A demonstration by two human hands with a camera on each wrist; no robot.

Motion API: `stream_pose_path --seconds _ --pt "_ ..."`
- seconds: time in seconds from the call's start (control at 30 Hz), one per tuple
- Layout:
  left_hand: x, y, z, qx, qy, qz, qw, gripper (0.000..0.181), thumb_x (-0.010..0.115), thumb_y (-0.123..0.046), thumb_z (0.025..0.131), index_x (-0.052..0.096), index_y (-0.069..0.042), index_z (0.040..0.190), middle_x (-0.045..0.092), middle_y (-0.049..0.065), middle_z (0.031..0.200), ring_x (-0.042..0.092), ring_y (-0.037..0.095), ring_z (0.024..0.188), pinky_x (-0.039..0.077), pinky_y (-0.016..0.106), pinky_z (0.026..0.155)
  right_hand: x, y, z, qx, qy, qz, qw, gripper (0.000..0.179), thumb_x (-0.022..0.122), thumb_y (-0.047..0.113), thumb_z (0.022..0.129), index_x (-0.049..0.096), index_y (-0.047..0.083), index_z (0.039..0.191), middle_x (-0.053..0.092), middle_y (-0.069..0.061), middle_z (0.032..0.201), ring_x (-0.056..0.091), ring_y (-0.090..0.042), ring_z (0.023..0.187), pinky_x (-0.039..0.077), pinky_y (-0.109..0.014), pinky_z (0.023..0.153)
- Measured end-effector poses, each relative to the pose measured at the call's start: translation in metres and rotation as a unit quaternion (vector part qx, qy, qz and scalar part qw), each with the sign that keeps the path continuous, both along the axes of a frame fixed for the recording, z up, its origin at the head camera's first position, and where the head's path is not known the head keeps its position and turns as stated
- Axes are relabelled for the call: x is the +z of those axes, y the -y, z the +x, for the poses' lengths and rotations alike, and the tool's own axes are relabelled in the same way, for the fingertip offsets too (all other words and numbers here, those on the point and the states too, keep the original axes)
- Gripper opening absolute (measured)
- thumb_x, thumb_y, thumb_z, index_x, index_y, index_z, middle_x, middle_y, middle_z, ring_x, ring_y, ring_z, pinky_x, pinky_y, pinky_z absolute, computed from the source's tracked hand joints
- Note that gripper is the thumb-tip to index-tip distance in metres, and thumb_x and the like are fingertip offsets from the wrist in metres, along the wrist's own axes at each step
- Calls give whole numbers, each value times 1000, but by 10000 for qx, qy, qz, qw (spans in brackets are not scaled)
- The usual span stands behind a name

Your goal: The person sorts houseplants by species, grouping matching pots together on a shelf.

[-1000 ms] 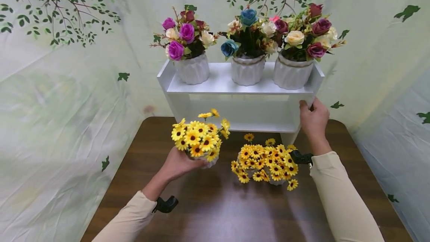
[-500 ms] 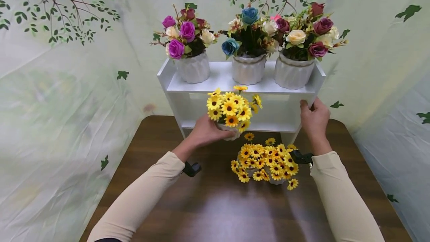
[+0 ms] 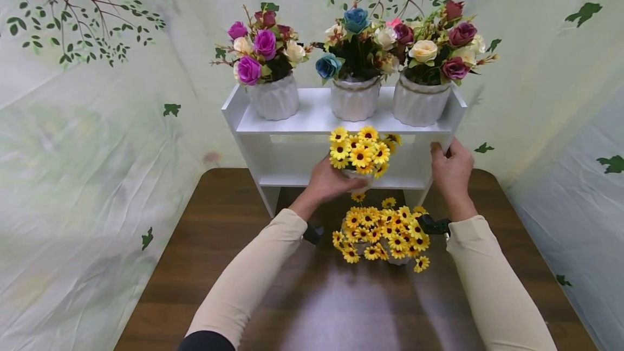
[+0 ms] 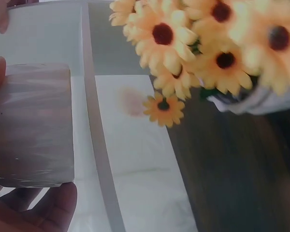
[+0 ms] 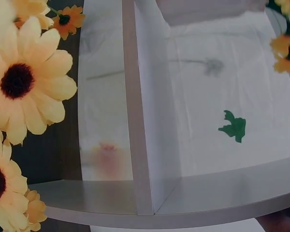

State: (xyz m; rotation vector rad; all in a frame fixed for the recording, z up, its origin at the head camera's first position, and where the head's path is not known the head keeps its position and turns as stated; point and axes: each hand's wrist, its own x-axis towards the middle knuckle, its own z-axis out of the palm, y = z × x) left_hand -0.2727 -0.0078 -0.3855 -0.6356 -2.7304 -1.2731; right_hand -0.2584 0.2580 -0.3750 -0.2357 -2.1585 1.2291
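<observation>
My left hand [image 3: 333, 179] grips the white pot [image 4: 31, 128] of a yellow daisy-like flower plant [image 3: 362, 150], held upright in front of the lower board of a white two-tier shelf [image 3: 312, 114]. In the left wrist view, fingers and thumb lie around this pot. My right hand [image 3: 454, 171] holds the shelf's right side panel, thumb in front and the other fingers mostly hidden. Below the held plant, more yellow flowers [image 3: 382, 232] in white pots stand on the table. The right wrist view shows the shelf boards [image 5: 140, 121] with blossoms [image 5: 29, 82] close to the camera.
Three white pots of artificial roses stand on the top shelf: purple [image 3: 274, 96], blue [image 3: 355, 99] and maroon with cream [image 3: 421, 103]. Brown wooden table [image 3: 205, 264] lies beneath. A leaf-printed cloth [image 3: 97, 140] hangs behind and at the sides.
My left hand has carried the potted yellow flowers up and to the right, from over the table to the shelf's lower tier. My right hand keeps its hold on the side panel.
</observation>
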Motion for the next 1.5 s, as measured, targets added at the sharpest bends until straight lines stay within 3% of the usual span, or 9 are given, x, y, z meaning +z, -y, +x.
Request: stream_pose_path --seconds 0.43,0.6,0.73,0.97,1.2,1.3,1.37,1.43,1.5 --pt "0 -36 -15 -58 243 230 9994 87 86 -39 73 41 -22 145 56 0 140 56 19 128 47 39 107 2 -1 1 -12 144 -90 9999 28 55 20 97 69 -1 110 73 -20 106 53 0 76 39 -8 63" --pt "0 -45 -18 62 290 196 9994 98 87 -38 72 33 -21 151 51 0 147 53 21 134 44 39 111 3 -1 1 -41 185 -56 9998 29 55 20 97 69 0 112 73 -19 110 59 -10 83 39 -8 65" --pt "-3 -52 -20 136 336 306 9989 97 87 -36 73 33 -20 151 52 1 146 53 21 133 44 39 111 3 -2 1 -49 127 1 9999 29 54 20 97 69 -1 111 73 -20 108 60 -15 85 39 -8 64" --pt "-11 -62 -19 272 440 656 9965 93 85 -36 76 34 -20 151 53 2 147 53 21 135 43 39 112 2 0 1 -21 -40 50 10000 26 56 18 96 69 -3 102 71 -22 93 49 1 69 37 -9 58" --pt "-14 -70 -21 579 540 728 9942 93 85 -36 75 34 -19 151 54 1 145 54 21 133 45 38 110 1 5 1 12 104 18 9999 28 55 20 98 70 -2 107 73 -21 97 56 -12 75 39 -11 59" --pt "-11 -76 -19 682 644 817 9922 90 84 -34 77 34 -16 150 55 4 144 55 23 131 46 39 109 1 6 0 50 119 -25 9999 29 55 20 98 69 -2 111 73 -21 107 65 -22 87 51 -19 68" --pt "-10 -81 -19 693 735 764 9919 89 82 -35 79 32 -16 151 52 7 146 54 24 133 45 40 110 2 6 1 69 131 -76 9999 30 54 20 98 68 -2 113 73 -21 113 68 -28 95 58 -34 76" --pt "-8 -85 -18 666 855 608 9923 89 79 -37 82 29 -15 152 48 8 149 52 25 134 45 41 110 3 5 2 92 164 -155 9997 31 54 21 99 68 -2 114 72 -21 116 69 -32 99 58 -48 84" --pt "-6 -88 -17 659 963 290 9927 90 75 -41 85 23 -15 155 42 9 153 50 26 136 45 42 110 3 4 3 96 182 -203 9996 32 54 22 99 68 -2 115 71 -21 117 69 -33 101 57 -53 87"
